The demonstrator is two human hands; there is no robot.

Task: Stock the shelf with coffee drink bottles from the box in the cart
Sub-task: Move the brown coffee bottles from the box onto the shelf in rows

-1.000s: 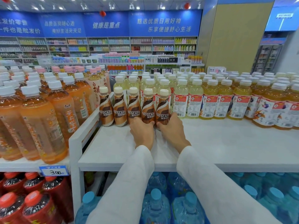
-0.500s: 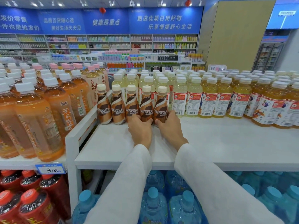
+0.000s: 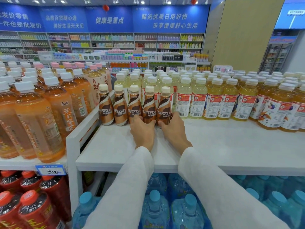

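The left hand and right hand clasp the two rightmost Nescafé bottles low down, apparently squaring their row on the shelf.

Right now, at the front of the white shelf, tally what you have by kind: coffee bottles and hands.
coffee bottles: 5
hands: 2, left hand and right hand, each gripping a bottle's base
Total: 7
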